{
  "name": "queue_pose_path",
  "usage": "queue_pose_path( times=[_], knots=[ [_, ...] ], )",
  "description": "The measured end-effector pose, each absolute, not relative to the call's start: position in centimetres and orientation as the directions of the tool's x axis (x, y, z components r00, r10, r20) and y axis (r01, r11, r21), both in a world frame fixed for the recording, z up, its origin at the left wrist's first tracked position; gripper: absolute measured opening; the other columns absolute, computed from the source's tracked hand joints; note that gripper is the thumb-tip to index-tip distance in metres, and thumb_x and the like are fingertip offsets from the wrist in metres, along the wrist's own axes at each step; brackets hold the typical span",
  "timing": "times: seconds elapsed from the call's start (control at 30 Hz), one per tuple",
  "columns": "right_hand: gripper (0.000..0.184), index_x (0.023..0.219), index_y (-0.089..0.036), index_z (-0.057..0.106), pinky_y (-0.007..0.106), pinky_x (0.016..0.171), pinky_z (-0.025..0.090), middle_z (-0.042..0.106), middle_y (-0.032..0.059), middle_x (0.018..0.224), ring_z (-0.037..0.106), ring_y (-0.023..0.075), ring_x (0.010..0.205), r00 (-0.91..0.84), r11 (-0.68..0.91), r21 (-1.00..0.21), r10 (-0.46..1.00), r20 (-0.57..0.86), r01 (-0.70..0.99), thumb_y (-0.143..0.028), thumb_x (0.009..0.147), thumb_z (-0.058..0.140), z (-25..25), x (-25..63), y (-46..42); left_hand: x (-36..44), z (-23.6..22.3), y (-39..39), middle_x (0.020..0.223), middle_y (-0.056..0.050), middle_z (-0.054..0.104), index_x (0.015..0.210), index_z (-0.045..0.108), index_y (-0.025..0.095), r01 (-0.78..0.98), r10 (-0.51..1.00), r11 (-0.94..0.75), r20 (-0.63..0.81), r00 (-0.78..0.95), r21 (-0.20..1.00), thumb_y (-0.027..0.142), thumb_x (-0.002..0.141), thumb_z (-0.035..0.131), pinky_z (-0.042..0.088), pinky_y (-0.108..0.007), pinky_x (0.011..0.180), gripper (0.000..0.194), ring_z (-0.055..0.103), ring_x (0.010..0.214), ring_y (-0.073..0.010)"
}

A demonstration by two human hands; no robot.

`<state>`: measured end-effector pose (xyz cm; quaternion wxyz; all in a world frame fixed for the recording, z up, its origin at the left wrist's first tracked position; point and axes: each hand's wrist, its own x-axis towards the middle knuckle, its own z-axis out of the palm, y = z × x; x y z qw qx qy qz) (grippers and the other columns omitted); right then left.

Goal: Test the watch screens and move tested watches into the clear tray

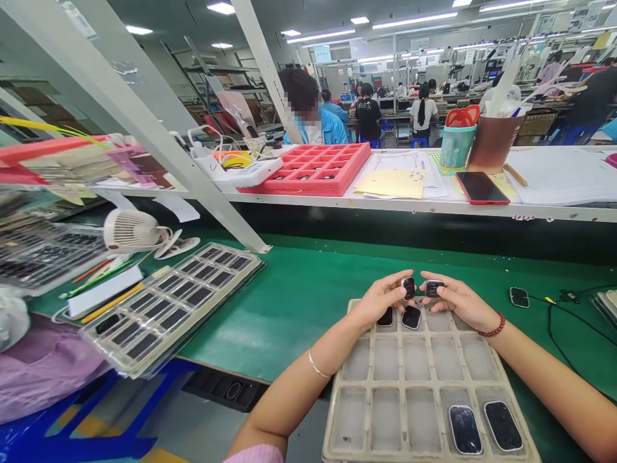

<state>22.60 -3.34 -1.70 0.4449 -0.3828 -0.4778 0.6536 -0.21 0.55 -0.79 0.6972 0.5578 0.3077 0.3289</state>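
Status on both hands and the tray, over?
Left hand holds a device; right hand, another device. Tray beneath, partly filled. Cable right of tray, clear of both hands.

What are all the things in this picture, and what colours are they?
Near tray: one, greyish, front of green table
Watch-like devices: seven, dark, two held, four in near tray, one on the table's right
Left tray: at least one, pale, table's left
Fan: one, white, table's left
Red tray: at least one, red, on shelf
Phone: one, black and red, on shelf
Cups: two, teal and brown, on shelf
Papers: several, white and yellow, on shelf
Cables: at least one, black, table's right
Co-workers: several, mixed clothes, background
Ceiling lights: several, white, above
Bracelets: two, pale and dark red, at wrists
Left hand: one, bare, over near tray
Right hand: one, bare, over near tray
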Motion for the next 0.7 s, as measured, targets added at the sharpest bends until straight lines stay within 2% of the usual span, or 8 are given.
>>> queue_pose_path(
  times=[0.13, 0.27, 0.5, 0.6, 0.7],
  knots=[
    [0.043, 0.132, -0.023, 0.060, 0.034, 0.073, 0.061, 0.063, 0.0131, 0.130, 0.070, 0.0217, 0.096, -0.384, -0.219, -0.905, 0.921, -0.068, -0.365, -0.036, 0.090, 0.060, -1.28, 22.65, -3.37, -0.21, -0.57, 0.52, 0.097, -0.008, 0.066, 0.135, 0.055, 0.017, -0.095, 0.806, 0.145, -0.062, 0.588, 0.985, 0.049, 0.074, 0.074, 0.050, -0.026, 0.061, 0.071, 0.068, 0.076, -0.0185],
    [0.042, 0.133, -0.023, 0.058, 0.033, 0.072, 0.062, 0.064, 0.0130, 0.128, 0.070, 0.0207, 0.097, -0.383, -0.254, -0.882, 0.919, -0.093, -0.396, -0.031, 0.092, 0.060, -1.04, 22.51, -3.33, -0.29, -0.46, 0.54, 0.097, -0.009, 0.065, 0.134, 0.054, 0.016, -0.065, 0.814, 0.136, -0.074, 0.576, 0.989, 0.049, 0.075, 0.073, 0.049, -0.026, 0.060, 0.071, 0.067, 0.075, -0.0184],
    [0.046, 0.123, -0.020, 0.063, 0.024, 0.067, 0.061, 0.070, 0.0099, 0.111, 0.072, 0.0139, 0.079, -0.368, -0.219, -0.926, 0.925, -0.096, -0.307, -0.041, 0.083, 0.074, -1.19, 22.40, -3.08, -0.40, -0.51, 0.58, 0.099, -0.008, 0.062, 0.133, 0.052, 0.017, -0.077, 0.801, 0.145, -0.071, 0.595, 0.986, 0.047, 0.074, 0.075, 0.047, -0.025, 0.059, 0.070, 0.066, 0.072, -0.0161],
    [0.053, 0.121, -0.018, 0.063, 0.023, 0.064, 0.060, 0.071, 0.0107, 0.108, 0.070, 0.0105, 0.067, -0.372, -0.182, -0.951, 0.925, -0.079, -0.252, -0.048, 0.079, 0.075, -1.39, 22.37, -3.05, -0.44, -0.49, 0.63, 0.095, -0.006, 0.061, 0.134, 0.049, 0.018, -0.081, 0.787, 0.159, -0.077, 0.612, 0.984, 0.046, 0.072, 0.076, 0.045, -0.024, 0.057, 0.073, 0.064, 0.067, -0.0136],
    [0.060, 0.123, -0.016, 0.061, 0.024, 0.062, 0.059, 0.071, 0.0112, 0.105, 0.068, 0.0101, 0.063, -0.380, -0.141, -0.978, 0.922, -0.074, -0.153, -0.054, 0.078, 0.073, -1.51, 22.23, -3.10, -0.45, -0.24, 0.53, 0.094, -0.005, 0.061, 0.134, 0.047, 0.018, -0.073, 0.780, 0.179, -0.096, 0.618, 0.981, 0.046, 0.071, 0.077, 0.044, -0.024, 0.056, 0.076, 0.062, 0.064, -0.0118]
  ],
)
